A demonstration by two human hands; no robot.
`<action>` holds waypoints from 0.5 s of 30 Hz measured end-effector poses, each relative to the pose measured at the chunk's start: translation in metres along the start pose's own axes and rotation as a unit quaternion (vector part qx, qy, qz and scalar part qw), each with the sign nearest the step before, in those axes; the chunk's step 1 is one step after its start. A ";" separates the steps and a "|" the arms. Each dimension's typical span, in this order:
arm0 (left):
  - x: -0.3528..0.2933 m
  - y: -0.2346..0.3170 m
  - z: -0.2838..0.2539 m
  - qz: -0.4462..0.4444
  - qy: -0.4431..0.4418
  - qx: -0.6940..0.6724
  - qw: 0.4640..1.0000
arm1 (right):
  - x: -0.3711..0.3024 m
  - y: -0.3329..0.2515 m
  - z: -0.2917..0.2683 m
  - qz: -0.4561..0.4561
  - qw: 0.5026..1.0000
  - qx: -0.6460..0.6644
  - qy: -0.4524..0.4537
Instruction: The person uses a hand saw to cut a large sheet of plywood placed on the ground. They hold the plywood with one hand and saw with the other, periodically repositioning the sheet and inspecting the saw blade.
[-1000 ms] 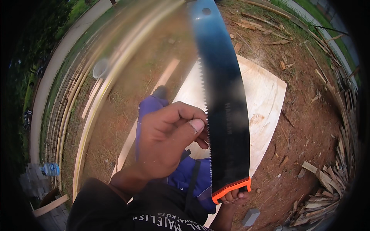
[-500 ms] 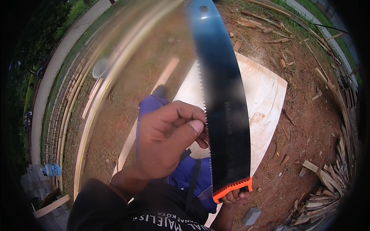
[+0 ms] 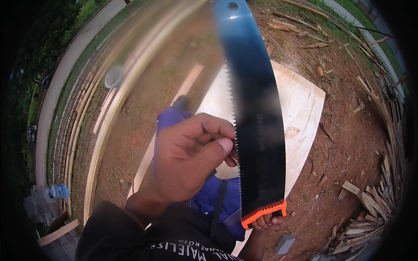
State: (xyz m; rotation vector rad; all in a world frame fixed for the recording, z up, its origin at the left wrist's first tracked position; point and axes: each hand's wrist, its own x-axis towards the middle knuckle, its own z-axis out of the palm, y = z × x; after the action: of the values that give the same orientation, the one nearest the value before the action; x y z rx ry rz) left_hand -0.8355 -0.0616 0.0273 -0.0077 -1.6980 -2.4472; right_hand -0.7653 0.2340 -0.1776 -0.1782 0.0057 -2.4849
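A hand saw (image 3: 260, 130) with a broad, dark, slightly curved blade stands upright before me, its holed tip at the top. My right hand (image 3: 267, 221) is wrapped round its handle below the orange collar (image 3: 264, 212); most of that grip is hidden. From the left, my left hand (image 3: 191, 152) meets the toothed edge midway along the blade, thumb and fingers closed in a pinch against the teeth. The fingertips are partly hidden at the edge. Behind the blade lies a pale plywood sheet (image 3: 300, 113).
Purple clothing (image 3: 213, 198) covers my legs. Long timber strips (image 3: 102, 148) and a whitish bucket (image 3: 113, 77) are at the left, with a blue water bottle (image 3: 58, 191) lower down. Scrap wood (image 3: 361, 222) is heaped at the right, near a grey block (image 3: 285, 244) on reddish soil.
The saw has shifted slightly to the right, and the pinching fingers of my left hand have moved along with it. Both hands keep their grip.
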 end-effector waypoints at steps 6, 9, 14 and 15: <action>-0.001 0.004 0.004 -0.013 0.020 0.026 0.999 | 0.002 -0.002 0.000 0.007 1.000 -0.004 -0.008; 0.001 0.004 0.011 -0.023 0.070 0.053 0.996 | 0.001 -0.002 -0.002 0.005 1.000 -0.003 -0.003; 0.000 0.003 0.011 -0.024 0.063 0.054 0.996 | 0.000 -0.003 -0.003 0.006 1.000 -0.008 -0.002; 0.000 0.002 0.011 -0.025 0.063 0.053 0.996 | 0.000 -0.003 -0.004 0.011 1.000 -0.009 -0.004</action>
State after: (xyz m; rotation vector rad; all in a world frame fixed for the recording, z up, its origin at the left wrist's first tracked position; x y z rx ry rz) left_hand -0.8362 -0.0523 0.0333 0.2002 -1.7896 -2.3346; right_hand -0.7677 0.2367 -0.1811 -0.1946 0.0265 -2.4636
